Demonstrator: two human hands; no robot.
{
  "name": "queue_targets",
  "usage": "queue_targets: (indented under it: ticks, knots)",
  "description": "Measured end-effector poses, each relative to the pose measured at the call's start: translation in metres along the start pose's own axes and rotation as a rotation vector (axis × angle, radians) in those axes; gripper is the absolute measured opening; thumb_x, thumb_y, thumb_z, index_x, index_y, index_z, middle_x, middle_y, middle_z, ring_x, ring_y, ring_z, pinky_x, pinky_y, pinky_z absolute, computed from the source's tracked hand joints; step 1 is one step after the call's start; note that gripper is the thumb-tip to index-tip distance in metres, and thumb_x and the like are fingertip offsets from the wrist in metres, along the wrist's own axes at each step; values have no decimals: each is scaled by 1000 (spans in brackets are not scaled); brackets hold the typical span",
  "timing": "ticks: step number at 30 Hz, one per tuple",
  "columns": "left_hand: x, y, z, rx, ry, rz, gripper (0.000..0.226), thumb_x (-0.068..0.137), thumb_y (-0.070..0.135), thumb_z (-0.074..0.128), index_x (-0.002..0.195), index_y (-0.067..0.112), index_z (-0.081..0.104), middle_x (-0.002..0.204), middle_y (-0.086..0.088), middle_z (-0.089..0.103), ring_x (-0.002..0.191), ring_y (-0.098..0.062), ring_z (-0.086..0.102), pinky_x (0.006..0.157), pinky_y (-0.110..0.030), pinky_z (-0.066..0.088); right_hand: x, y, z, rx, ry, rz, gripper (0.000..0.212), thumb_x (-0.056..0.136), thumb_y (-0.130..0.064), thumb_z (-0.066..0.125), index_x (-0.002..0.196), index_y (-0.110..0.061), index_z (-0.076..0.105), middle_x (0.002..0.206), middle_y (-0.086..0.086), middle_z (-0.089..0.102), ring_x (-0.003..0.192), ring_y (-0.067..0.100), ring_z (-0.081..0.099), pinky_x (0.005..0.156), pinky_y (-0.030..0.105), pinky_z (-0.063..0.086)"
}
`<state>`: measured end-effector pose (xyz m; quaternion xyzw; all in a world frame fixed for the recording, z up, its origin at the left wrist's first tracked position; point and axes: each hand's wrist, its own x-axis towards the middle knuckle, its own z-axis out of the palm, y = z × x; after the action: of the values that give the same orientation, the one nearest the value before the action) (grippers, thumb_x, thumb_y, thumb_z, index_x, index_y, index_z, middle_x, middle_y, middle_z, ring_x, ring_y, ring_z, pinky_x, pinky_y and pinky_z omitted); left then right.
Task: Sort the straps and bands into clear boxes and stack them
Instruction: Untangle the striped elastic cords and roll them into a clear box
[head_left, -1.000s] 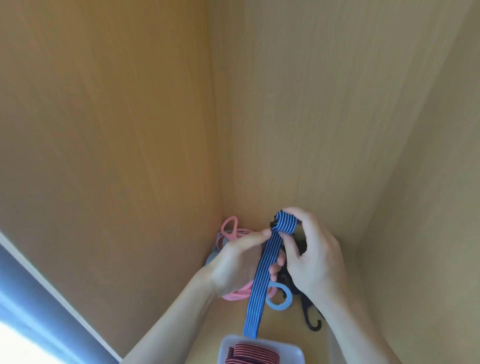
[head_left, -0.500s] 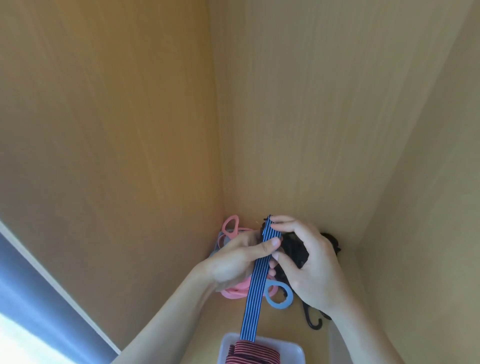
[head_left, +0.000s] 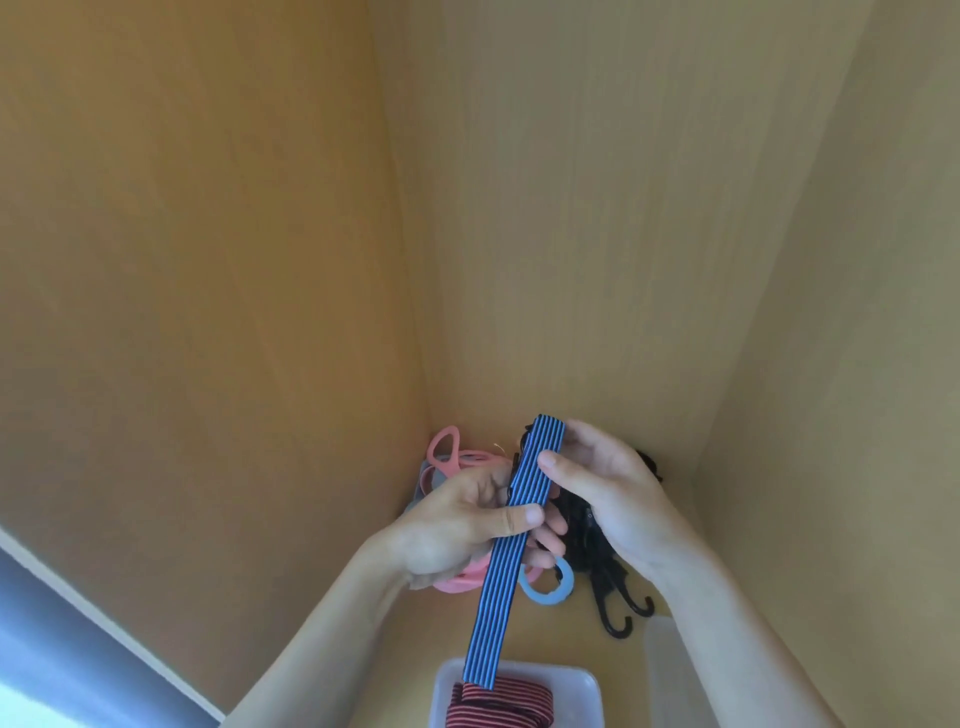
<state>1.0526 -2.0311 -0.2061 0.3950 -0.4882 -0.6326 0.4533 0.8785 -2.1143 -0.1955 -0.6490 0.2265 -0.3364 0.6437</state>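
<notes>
**Blue strap held taut over the box, not yet in**

- Blue striped strap (head_left: 511, 545) is in the air and runs down from the back corner of the wooden compartment (head_left: 597, 234). Its lower end hangs over the clear box (head_left: 576, 675).
- Right hand (head_left: 613, 483) pinches the upper end, thumb on the front face and fingers behind.
- Left hand (head_left: 452, 525) pinches mid-length the same way, thumb across the stripes and fingers curled behind.
- With two grip points the stretch between them lies flat and untwisted. That looks like prep for folding or rolling it to fit the box.
- The box already holds a folded red striped strap (head_left: 498, 706), so it's likely the flat-strap bin, which is why the blue one hangs there. Can't tell if the blue tip touches the red one.
- Unsorted pile sits behind the hands in the corner: pink bands (head_left: 447, 452), a light blue ring (head_left: 550, 590) and black hooked cords (head_left: 613, 608).
- A second clear box (head_left: 662, 660) sits at lower right, just beside the hooks. Its contents aren't visible.
- Task is early: one strap boxed, one in hand, nothing stacked.
</notes>
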Motion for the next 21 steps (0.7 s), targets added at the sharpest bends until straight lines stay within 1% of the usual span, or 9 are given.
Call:
queue_targets:
  ticks: [3,5,7,10,12,14,18,20,21]
  knots:
    - [-1,0,1,37,-1,-10,13,97,11,59,101,-1,59,95,-24,68,82,-32,68,88,-48,57,0,1,-2,12,5,-41,35,87,-29,72,120,-17,66,107,9,74,100,22,71,92,34,51]
    - [-1,0,2,93,6,-3,13,97,17,58,96,5,60,87,-15,70,75,-25,70,83,-43,57,1,2,-1,-7,39,-86,39,86,-27,73,123,-18,63,110,8,74,102,23,72,87,30,54]
    - [0,-1,3,145,30,-1,15,97,24,59,93,11,60,80,-9,66,70,-21,67,77,-37,58,2,4,1,-27,82,-137,42,86,-24,73,126,-21,61,112,7,73,101,22,72,85,28,55]
    - [1,-9,2,154,80,-34,18,101,29,56,96,12,57,75,-4,56,65,-18,61,75,-37,52,3,6,1,-55,130,-163,43,85,-23,73,126,-24,60,113,4,73,100,23,72,84,31,57]
    - [2,-17,1,105,100,-61,19,104,23,49,104,6,56,73,-4,52,62,-18,55,74,-40,49,3,7,0,-64,169,-171,42,87,-21,73,126,-25,59,114,2,73,100,21,73,84,31,58]
    - [2,-22,0,109,113,-80,21,105,21,45,108,3,56,72,-2,51,60,-17,52,72,-38,51,4,10,-3,-60,220,-178,40,91,-14,72,126,-26,59,115,-1,73,99,19,73,86,35,60]
    - [2,-27,1,164,112,-93,19,102,26,44,99,11,56,67,4,49,54,-12,48,60,-29,56,5,15,-8,-24,284,-187,39,93,-7,69,122,-32,60,115,0,73,102,22,73,93,49,57]
    - [1,-27,2,155,118,-101,18,102,26,44,97,14,57,67,4,47,53,-10,45,54,-27,54,4,16,-7,-12,316,-192,38,93,-9,69,122,-31,60,115,0,73,103,23,72,93,50,56]
    - [1,-27,3,142,132,-105,18,102,26,44,97,15,58,67,4,46,52,-10,45,51,-26,52,4,18,-5,-27,330,-205,38,92,-10,69,122,-32,60,114,-1,73,103,21,72,92,46,57]
